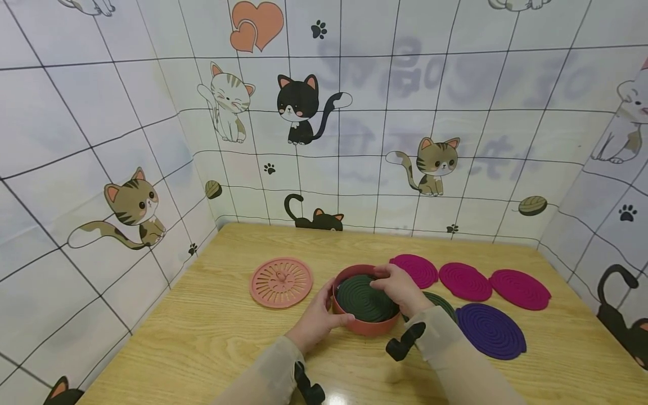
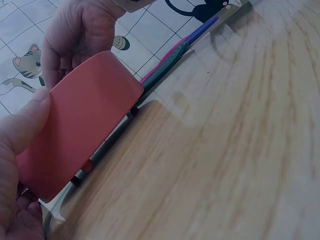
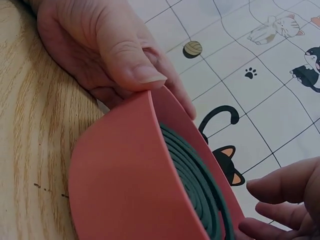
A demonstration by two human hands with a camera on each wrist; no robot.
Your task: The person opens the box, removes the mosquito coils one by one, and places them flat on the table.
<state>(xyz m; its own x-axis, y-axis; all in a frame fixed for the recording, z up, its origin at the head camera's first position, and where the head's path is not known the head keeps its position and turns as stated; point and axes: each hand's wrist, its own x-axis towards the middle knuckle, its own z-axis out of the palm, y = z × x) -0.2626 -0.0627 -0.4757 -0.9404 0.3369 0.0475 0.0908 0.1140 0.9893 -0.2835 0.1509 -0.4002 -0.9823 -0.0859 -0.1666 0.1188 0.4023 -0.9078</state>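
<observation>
My left hand [image 1: 320,319] grips the left side of a round, pink-red coaster holder [image 1: 373,328], thumb along its near wall. Inside lies a dark green coiled coaster [image 1: 365,298], seen almost edge-on in the right wrist view. At the holder's right rim is my right hand [image 1: 402,291], its fingers reaching over the coaster. The right wrist view shows that hand's thumb and fingers [image 3: 272,182] spread apart, with nothing pinched between them. In the left wrist view, the left thumb [image 2: 30,117] presses the holder's outer wall, whose near edge is lifted off the table.
A pink slotted lid [image 1: 281,283] lies left of the holder. To the right are three magenta coasters [image 1: 466,281], a purple coaster [image 1: 491,331] and another green coaster [image 1: 439,302], partly hidden by the right arm. Cat-print walls [image 1: 364,129] enclose the wooden table [image 1: 202,332].
</observation>
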